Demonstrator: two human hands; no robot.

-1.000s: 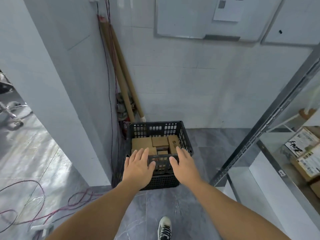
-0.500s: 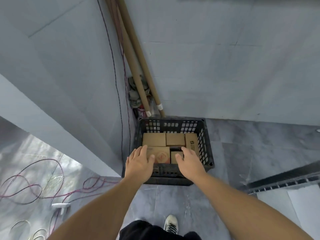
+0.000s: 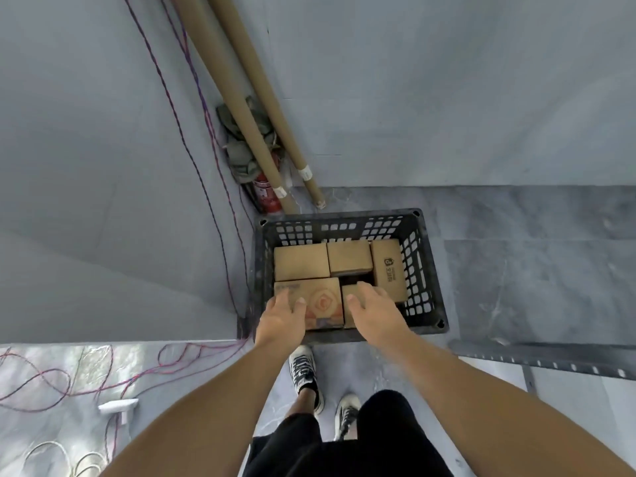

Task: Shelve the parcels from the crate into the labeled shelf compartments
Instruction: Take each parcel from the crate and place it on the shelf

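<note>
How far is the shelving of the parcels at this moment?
Done: nothing visible; no shelf compartment is in view. In hand: neither hand grips yet; the left hand reaches over the printed parcel, the right hand over a small parcel beside it. Left: at least five parcels lie in the black crate.

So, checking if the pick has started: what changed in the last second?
Both hands went down from the near rim of the crate onto the parcels: left hand on the printed parcel, right hand beside it. Nothing gripped yet. Crate and parcels stayed put.
</note>
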